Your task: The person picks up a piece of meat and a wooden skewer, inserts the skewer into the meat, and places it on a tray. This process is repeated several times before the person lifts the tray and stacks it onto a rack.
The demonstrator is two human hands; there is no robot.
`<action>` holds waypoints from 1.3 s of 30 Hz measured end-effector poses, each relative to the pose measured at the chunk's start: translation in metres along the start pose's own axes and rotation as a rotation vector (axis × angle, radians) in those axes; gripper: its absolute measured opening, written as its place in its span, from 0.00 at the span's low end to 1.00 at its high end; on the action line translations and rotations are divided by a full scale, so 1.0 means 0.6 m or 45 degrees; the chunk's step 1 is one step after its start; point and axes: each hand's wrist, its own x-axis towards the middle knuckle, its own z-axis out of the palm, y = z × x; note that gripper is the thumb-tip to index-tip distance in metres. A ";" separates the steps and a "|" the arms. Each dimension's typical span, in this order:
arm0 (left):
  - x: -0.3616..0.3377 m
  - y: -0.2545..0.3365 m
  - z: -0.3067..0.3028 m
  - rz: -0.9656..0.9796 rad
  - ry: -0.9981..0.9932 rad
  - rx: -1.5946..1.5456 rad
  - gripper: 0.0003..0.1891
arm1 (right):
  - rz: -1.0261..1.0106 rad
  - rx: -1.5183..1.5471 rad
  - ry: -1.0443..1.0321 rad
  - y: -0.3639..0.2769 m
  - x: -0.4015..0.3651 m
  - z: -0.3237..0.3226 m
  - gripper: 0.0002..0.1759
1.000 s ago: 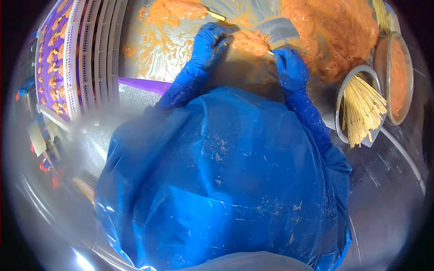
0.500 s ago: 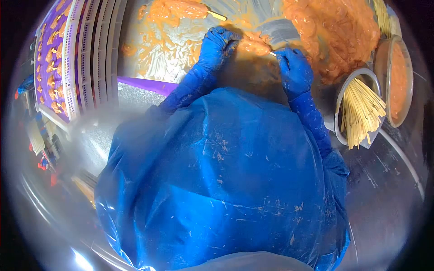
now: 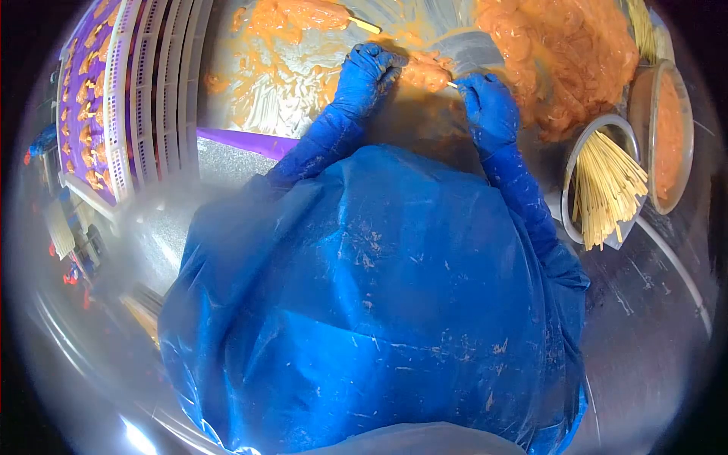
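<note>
Between my blue-gloved hands lies a meat skewer (image 3: 425, 73), orange with marinade, its wooden stick pointing right. The fingers of my left hand (image 3: 364, 80) are closed at the left end of the meat, where the fingertips are partly hidden. My right hand (image 3: 489, 111) pinches the bare end of the stick. Beyond my left hand, a finished-looking skewer (image 3: 303, 15) with a yellowish stick end rests on the metal work surface (image 3: 440, 125). A large heap of raw marinated meat (image 3: 569, 68) spreads beyond my right hand.
On the right, a tilted round container (image 3: 565, 193) holds many wooden sticks (image 3: 607, 189). Beside it stands a tub (image 3: 686, 140) with orange contents. Stacked white crates (image 3: 117, 98) at left bear skewers on purple lining. More sticks (image 3: 642, 34) show at the top right.
My right hand has shifted slightly left and up, toward my left hand, with the stick. Less bare stick shows between the meat and my fingers. My left hand has barely moved.
</note>
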 end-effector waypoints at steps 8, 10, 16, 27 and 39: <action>0.013 0.012 -0.016 -0.155 0.089 -0.228 0.23 | 0.230 0.461 0.150 0.012 -0.028 -0.009 0.06; 0.004 0.051 -0.005 0.141 -0.091 0.214 0.31 | 0.278 0.385 -0.006 0.032 -0.046 -0.026 0.06; 0.004 0.089 0.023 0.186 -0.420 0.161 0.46 | 0.325 0.415 -0.126 0.039 -0.041 -0.019 0.05; 0.007 0.101 0.073 0.422 -0.494 0.011 0.43 | 0.258 0.401 -0.173 0.052 -0.022 -0.005 0.05; 0.015 0.108 0.027 0.320 -0.369 0.201 0.41 | 0.406 0.903 -0.372 0.014 -0.016 -0.026 0.07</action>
